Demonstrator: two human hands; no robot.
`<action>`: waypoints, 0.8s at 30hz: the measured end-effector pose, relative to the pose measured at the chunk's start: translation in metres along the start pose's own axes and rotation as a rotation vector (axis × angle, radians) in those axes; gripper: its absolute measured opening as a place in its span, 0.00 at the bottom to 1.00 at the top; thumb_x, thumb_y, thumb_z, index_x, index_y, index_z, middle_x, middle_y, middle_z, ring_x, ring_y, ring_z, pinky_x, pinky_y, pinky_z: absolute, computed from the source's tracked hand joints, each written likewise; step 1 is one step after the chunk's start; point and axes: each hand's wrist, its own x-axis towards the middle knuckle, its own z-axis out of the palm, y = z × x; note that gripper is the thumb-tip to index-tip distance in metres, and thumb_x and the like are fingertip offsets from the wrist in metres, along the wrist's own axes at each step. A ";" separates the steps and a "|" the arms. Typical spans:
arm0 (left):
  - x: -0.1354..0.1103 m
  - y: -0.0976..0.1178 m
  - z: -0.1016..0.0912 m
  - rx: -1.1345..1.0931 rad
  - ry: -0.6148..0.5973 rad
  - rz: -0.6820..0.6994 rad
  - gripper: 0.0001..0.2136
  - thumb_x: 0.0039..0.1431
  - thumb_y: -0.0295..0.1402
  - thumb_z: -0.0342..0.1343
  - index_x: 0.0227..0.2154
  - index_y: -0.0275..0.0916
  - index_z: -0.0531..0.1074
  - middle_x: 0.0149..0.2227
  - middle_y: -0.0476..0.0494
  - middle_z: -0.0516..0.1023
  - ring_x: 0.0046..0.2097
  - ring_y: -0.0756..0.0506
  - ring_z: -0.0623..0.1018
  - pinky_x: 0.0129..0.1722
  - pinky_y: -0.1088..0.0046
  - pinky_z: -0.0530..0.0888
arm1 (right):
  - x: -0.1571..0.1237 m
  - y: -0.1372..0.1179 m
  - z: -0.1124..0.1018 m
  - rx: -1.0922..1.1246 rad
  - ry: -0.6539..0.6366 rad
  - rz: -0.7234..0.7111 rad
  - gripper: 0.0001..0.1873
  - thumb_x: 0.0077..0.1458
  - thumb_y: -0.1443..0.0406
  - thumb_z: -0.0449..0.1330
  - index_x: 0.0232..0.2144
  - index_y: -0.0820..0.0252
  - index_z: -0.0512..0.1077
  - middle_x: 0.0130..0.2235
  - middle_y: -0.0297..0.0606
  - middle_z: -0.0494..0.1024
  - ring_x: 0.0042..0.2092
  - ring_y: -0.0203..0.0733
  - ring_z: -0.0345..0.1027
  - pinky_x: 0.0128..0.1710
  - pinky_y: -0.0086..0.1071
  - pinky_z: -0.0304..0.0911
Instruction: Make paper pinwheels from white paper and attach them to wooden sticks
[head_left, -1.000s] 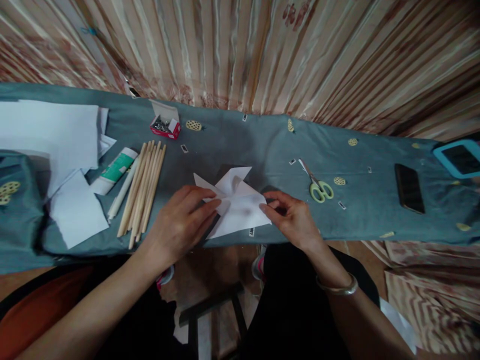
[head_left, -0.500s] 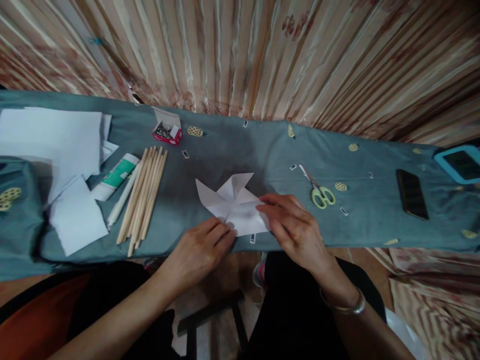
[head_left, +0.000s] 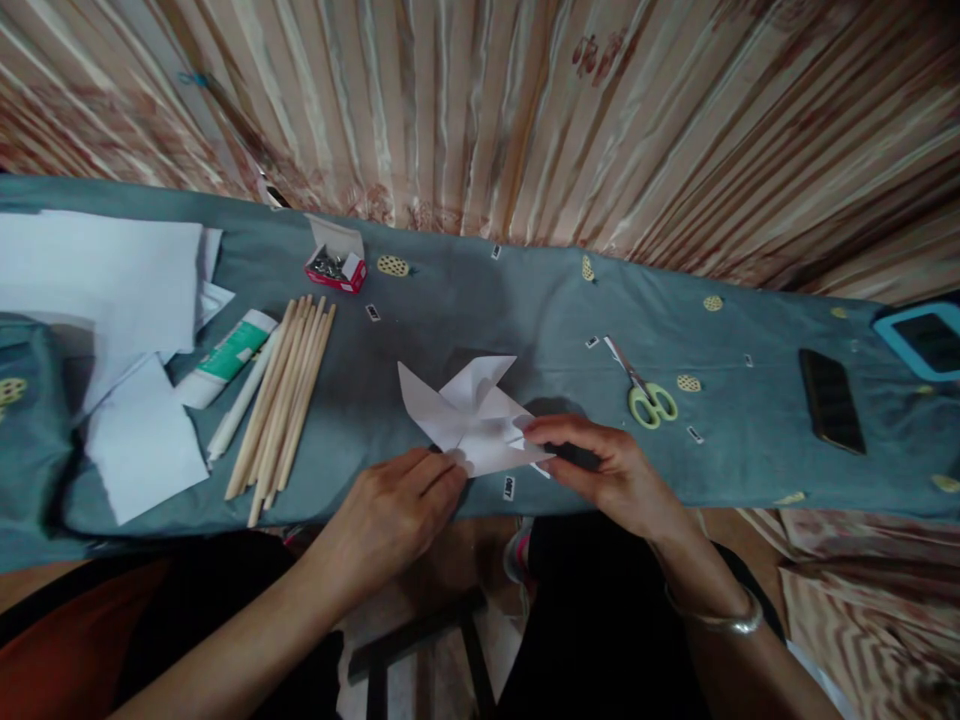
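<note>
R hand pinches paper flap; L hand flat, fingertips pinning edge. Risk: pinch slips, flap springs up, paper slides off worktop.

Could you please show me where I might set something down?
Bare teal cloth shows between the bundle of wooden sticks and the folded white paper pinwheel, and between the green-handled scissors and black phone. Crowded: white paper sheets, left.
</note>
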 end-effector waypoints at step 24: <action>-0.005 0.009 0.000 -0.058 -0.111 -0.023 0.08 0.65 0.25 0.48 0.44 0.31 0.71 0.37 0.41 0.77 0.37 0.44 0.75 0.36 0.67 0.76 | 0.038 -0.014 0.037 -0.371 0.058 -0.210 0.07 0.60 0.67 0.58 0.38 0.55 0.77 0.62 0.43 0.64 0.63 0.51 0.57 0.60 0.52 0.59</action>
